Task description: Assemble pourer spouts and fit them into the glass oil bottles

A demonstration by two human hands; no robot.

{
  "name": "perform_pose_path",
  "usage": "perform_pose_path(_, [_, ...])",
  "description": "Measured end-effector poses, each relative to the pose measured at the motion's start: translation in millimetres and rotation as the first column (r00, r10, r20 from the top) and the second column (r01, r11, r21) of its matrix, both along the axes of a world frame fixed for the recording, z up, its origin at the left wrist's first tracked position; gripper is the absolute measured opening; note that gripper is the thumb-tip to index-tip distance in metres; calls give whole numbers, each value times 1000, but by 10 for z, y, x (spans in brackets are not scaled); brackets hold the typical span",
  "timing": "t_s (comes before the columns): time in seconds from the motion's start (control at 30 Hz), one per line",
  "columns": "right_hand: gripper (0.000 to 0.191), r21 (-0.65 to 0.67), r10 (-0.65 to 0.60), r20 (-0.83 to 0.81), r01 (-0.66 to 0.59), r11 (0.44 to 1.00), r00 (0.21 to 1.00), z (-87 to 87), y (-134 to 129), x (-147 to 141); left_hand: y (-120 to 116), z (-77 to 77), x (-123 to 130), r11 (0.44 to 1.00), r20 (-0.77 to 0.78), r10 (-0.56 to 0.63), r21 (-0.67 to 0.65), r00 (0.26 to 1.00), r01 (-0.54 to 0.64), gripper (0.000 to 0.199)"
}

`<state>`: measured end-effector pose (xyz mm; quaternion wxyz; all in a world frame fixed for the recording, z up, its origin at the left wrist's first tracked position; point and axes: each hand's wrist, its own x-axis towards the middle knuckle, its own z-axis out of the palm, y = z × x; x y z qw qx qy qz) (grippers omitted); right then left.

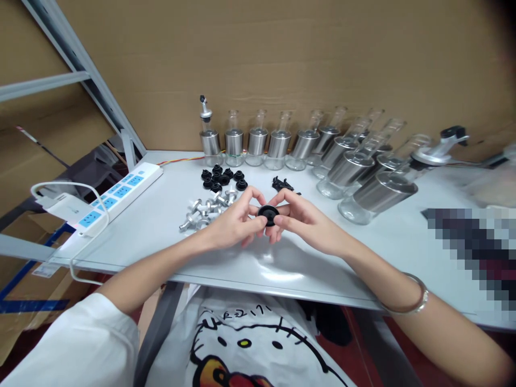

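Observation:
Both hands meet over the near middle of the table around a round black rubber piece. My left hand grips its left side between thumb and fingers. From the right, my right hand pinches the same piece. Beyond my left hand lies a cluster of black stoppers, with a pile of silver metal spouts nearer. Small black parts rest just past the fingers.
Glass bottles with steel sleeves line the back and right; the leftmost bottle and the nearest right one bear spouts. A white power strip with a plugged cable lies left on the grey-white table.

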<state>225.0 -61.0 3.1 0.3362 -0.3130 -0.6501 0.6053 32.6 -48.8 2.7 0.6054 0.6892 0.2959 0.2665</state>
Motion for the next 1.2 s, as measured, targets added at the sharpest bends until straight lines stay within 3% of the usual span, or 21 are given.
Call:
perform_pose_path(0.47, [30, -89, 62, -29, -64, 994, 998, 10, 22, 38, 10, -2, 3, 1000, 19, -6, -31, 1000, 6, 34])
perform_pose_path(0.9, [47, -125, 43, -47, -49, 991, 998, 2, 55, 34, 5, -29, -6, 998, 88, -44, -30, 995, 47, 32])
perform_pose_path(1.2, [37, -112, 91, -43, -95, 989, 995, -26, 21, -1, 10, -7, -4, 992, 111, -118, -23, 987, 122, 25])
